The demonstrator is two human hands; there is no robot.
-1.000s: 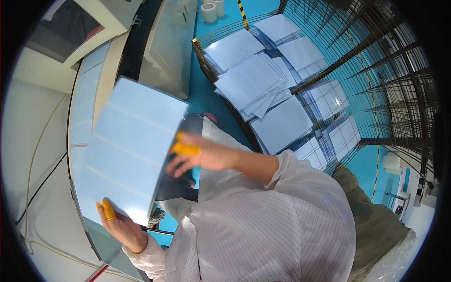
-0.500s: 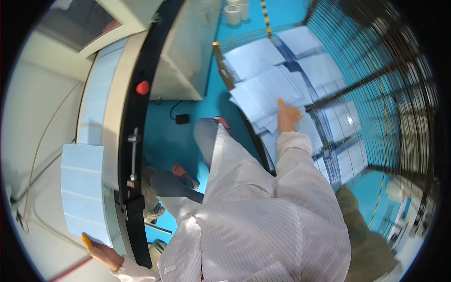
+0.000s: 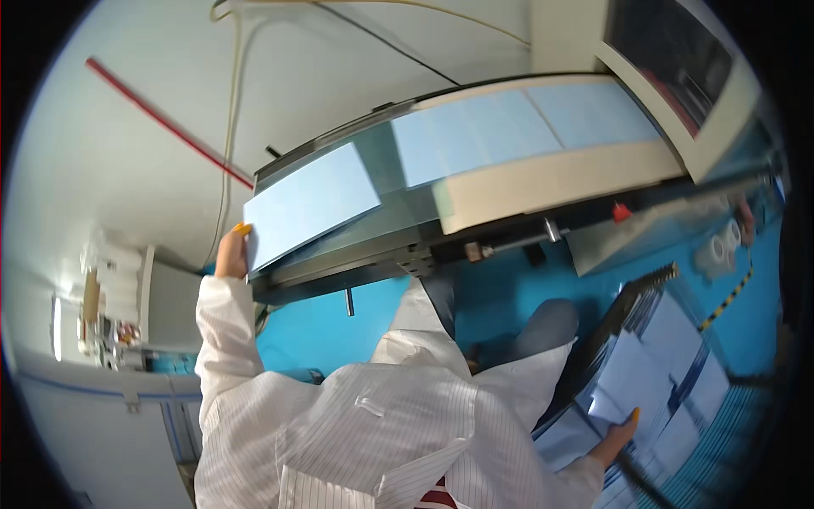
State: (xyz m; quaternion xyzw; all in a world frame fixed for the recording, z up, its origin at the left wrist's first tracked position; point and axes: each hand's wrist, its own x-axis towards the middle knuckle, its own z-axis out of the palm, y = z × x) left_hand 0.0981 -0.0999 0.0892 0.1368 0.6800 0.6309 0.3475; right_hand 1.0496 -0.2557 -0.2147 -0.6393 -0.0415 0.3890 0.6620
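Note:
A pale blue-white sheet (image 3: 309, 205) lies at a slant over the near-left end of a long conveyor table. My left hand (image 3: 231, 253), with a yellow fingertip cover on the thumb, is closed on its left edge. Two more pale sheets (image 3: 475, 134) lie ahead on the belt, with a greenish strip showing between. At lower right, my right hand (image 3: 616, 439) rests at the edge of a loose white sheet (image 3: 632, 377) atop stacks in a wire-sided cart (image 3: 657, 276). Its thumb, also yellow-covered, is on top; the other fingers are mostly hidden, apparently beneath the edge.
A cream machine housing (image 3: 653, 68) with a dark window stands at the conveyor's far right end. Along the front rail sit a red knob (image 3: 622, 212) and a metal handle (image 3: 553, 229). White rolls (image 3: 716, 253) stand on the blue floor. Hoses run along the white wall.
My view has swung left toward the conveyor. The sheet in my left hand now sits askew, with a wider gap to the belt sheets. My right hand stays at the cart's sheets.

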